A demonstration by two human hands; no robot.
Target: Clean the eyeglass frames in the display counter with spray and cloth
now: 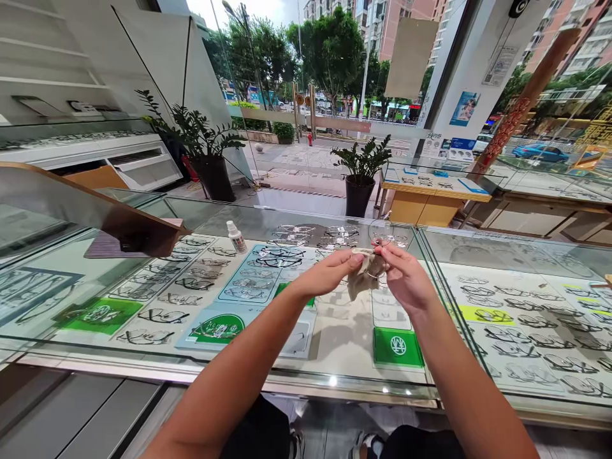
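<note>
My left hand (338,270) is closed on a crumpled beige cloth (362,284), which hangs down over the glass counter. Thin-rimmed eyeglasses (381,229) are pinched in my right hand (404,273), close against the cloth. Both hands meet above the counter, fingertips nearly touching. One round rim and a thin temple stick up past the fingers; the rest of the frame is partly covered by the cloth and fingers. Below, inside the display case, lie rows of eyeglasses (278,256).
A white spray bottle (236,237) stands on the glass counter (335,376) to the left. Farther left is a tilted mirror with a wooden back (143,223). Green cards (398,347) lie inside the case. Potted plants (359,185) stand beyond, before the glass doors.
</note>
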